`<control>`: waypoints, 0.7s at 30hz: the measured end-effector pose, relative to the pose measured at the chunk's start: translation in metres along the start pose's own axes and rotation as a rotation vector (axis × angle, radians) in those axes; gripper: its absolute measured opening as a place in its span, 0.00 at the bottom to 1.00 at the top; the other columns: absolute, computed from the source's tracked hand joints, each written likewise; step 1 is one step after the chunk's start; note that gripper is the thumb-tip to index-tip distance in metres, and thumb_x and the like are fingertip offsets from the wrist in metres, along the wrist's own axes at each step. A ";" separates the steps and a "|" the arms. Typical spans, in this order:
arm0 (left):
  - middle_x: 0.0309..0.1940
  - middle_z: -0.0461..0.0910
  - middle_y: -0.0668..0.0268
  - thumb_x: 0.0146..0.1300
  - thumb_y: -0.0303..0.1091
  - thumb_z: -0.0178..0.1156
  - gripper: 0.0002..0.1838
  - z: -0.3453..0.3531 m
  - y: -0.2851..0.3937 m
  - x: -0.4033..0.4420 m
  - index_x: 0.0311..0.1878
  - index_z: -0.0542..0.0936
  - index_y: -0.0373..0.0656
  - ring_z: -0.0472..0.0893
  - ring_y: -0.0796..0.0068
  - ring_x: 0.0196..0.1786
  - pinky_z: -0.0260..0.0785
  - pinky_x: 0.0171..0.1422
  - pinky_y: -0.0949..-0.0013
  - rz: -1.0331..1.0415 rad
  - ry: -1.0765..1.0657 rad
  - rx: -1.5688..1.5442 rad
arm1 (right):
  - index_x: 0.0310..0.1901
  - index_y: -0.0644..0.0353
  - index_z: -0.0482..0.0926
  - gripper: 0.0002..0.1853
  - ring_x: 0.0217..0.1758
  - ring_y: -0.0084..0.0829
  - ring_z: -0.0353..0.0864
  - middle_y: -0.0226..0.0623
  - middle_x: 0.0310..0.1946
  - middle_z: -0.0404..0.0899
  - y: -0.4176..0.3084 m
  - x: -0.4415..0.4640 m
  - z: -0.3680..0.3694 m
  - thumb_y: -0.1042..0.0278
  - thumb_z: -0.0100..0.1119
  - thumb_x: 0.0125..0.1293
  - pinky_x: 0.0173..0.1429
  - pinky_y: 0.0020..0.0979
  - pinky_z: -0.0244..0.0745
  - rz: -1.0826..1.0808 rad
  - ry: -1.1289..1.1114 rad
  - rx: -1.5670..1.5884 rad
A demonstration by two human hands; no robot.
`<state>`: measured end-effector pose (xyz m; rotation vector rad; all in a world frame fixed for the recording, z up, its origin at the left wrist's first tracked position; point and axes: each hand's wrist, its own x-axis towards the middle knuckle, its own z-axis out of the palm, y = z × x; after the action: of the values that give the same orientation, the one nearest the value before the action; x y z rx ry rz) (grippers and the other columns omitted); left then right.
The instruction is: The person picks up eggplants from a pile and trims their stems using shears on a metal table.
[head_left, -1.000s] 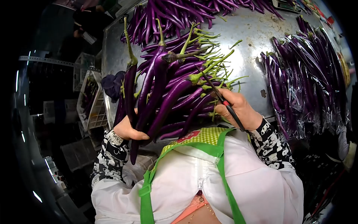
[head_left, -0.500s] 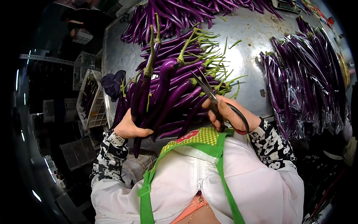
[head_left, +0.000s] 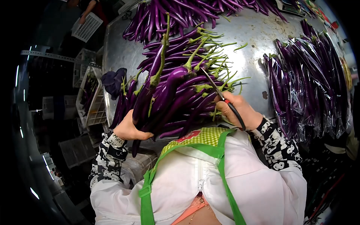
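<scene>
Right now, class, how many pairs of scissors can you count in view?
1: the scissors are in the right hand, blades toward the green stems. Others could be hidden under the eggplants.

A lane of grey metal tabletop [head_left: 253, 71] gave passage between the central pile of glossy purple, green-stemmed eggplants [head_left: 170, 52] and the dark purple eggplants in clear plastic wrap [head_left: 305, 84]. The right hand [head_left: 242, 108], with steel-bladed, black-and-red-handled scissors [head_left: 215, 85], obstructed its near end; a crumpled dark-blue cloth [head_left: 113, 83] blocked the left edge.

Metal table [head_left: 257, 71] under loose eggplants [head_left: 183, 99], plastic-wrapped eggplants [head_left: 307, 82] and dark bunched cloth [head_left: 113, 83].
</scene>
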<state>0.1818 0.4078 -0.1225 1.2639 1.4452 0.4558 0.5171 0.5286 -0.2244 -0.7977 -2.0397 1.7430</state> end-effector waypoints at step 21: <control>0.47 0.79 0.68 0.41 0.22 0.70 0.36 0.002 0.009 -0.001 0.60 0.73 0.36 0.74 0.81 0.49 0.67 0.59 0.74 -0.066 -0.241 0.062 | 0.38 0.65 0.70 0.19 0.30 0.48 0.75 0.49 0.28 0.72 -0.008 0.032 -0.052 0.55 0.63 0.66 0.36 0.40 0.71 -0.330 0.098 -0.535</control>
<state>0.1872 0.4089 -0.1153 1.2701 1.3000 0.2071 0.5216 0.5885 -0.2096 -0.6203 -2.4329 0.9741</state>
